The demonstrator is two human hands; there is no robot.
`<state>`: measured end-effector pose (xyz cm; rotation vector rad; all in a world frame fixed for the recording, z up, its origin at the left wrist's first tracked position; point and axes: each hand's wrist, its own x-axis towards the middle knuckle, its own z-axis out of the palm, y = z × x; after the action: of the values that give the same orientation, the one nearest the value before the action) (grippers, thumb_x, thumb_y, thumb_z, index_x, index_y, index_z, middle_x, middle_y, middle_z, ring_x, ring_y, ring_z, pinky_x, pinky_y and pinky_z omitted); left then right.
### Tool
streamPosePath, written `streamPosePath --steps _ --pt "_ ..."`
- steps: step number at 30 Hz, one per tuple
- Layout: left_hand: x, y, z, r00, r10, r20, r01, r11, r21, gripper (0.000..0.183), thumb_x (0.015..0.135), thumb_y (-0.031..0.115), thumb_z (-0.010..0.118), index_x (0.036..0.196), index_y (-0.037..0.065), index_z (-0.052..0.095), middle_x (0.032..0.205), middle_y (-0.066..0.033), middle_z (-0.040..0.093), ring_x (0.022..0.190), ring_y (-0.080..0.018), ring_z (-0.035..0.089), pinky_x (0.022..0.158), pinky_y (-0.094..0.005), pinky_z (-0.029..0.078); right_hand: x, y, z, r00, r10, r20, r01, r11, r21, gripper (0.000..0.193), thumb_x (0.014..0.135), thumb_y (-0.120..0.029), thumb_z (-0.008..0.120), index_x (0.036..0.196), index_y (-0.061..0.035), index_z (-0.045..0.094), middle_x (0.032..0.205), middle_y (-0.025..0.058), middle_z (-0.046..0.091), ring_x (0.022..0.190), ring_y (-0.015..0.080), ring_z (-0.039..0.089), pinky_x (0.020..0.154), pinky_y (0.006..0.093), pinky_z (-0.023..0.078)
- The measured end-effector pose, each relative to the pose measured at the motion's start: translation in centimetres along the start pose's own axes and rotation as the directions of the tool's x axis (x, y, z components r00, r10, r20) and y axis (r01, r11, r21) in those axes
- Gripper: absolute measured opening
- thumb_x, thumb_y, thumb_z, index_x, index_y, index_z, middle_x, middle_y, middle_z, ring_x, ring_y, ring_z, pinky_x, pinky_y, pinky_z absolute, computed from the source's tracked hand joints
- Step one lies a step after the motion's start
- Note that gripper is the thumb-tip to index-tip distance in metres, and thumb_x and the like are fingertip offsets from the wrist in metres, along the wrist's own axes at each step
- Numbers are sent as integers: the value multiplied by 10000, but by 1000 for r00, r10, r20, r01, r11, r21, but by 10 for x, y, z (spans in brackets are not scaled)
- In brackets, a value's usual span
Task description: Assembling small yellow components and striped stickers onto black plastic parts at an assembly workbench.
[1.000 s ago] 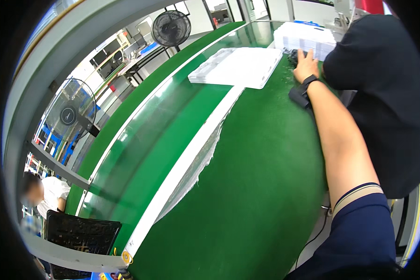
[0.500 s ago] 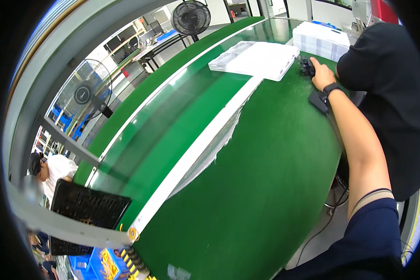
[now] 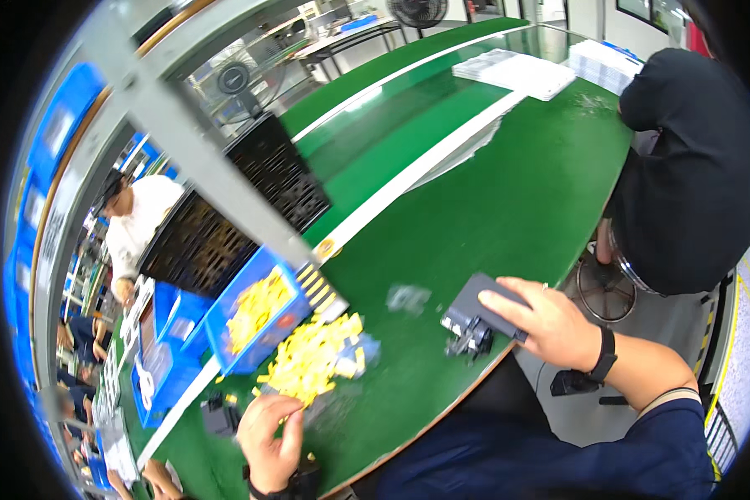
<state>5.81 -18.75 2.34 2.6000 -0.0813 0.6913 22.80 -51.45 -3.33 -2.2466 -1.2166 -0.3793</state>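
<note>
My right hand (image 3: 554, 323) is closed on a flat dark grey block (image 3: 496, 302), gripping it over the table's near edge. Shiny black parts (image 3: 471, 337) show just under the block, though I cannot tell whether they are joined to it. My left hand (image 3: 271, 437) hovers by the near side of a heap of small yellow pieces (image 3: 317, 358), thumb and fingers curled together. Whatever those fingers hold, if anything, is too small to make out. Beside the left hand lies a small black object (image 3: 219, 415) on the green table (image 3: 442, 233).
A blue bin (image 3: 262, 354) of yellow pieces stands behind the heap, near black crates (image 3: 279, 171) and a grey metal post (image 3: 217, 158). Clear plastic (image 3: 408, 297) lies mid-table. White stacked sheets (image 3: 517, 73) rest far off. A person in black (image 3: 692, 175) sits at the right.
The view has swung left and down. My right hand has come from beside the far white stack to the near edge, carrying dark items. My left hand has come into view by the yellow pieces.
</note>
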Motion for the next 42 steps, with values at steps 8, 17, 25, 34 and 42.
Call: streamPosePath --steps 8,17,25,34,42 --pt "-51 -20 -22 994 -103 42 108 982 -154 88 721 13 638 806 33 642 783 -103 637 738 -258 622 666 -322 493 12 -103 40 950 -272 155 239 949 203 700 663 -27 663 1313 -128 423 1154 251 501 943 372 574 809 401 493" --pt "-76 -26 -6 954 -109 279 180 953 -244 856 601 59 771 1333 52 325 1316 -159 425 1192 -276 452 992 -361 368 48 -154 76 914 -234 331 8 827 563 703 637 -28 651 1299 -105 426 1101 179 564 925 346 591 799 382 482" --pt "-87 -59 -3 890 -250 382 455 552 -699 876 601 61 816 1318 24 314 1334 -114 415 1243 -204 392 1048 -330 295 81 -165 110 862 -181 474 -203 733 649 647 649 -258 765 1187 -30 488 1123 161 549 1021 326 546 893 387 437" --pt "-77 -34 17 950 -157 271 268 854 -447 1202 623 164 822 1425 34 -65 1334 -211 369 1232 -316 409 1011 -361 348 69 -193 143 915 329 234 -303 176 937 360 892 -147 562 1188 45 492 1116 133 565 1007 173 552 890 296 433" --pt "-74 -37 2 929 -205 307 331 829 -450 1092 624 141 822 1425 9 92 1306 -182 412 1180 -259 457 989 -345 364 65 -197 138 888 327 322 -364 74 928 342 930 -201 500 1185 28 499 1114 104 549 953 132 543 858 273 429"
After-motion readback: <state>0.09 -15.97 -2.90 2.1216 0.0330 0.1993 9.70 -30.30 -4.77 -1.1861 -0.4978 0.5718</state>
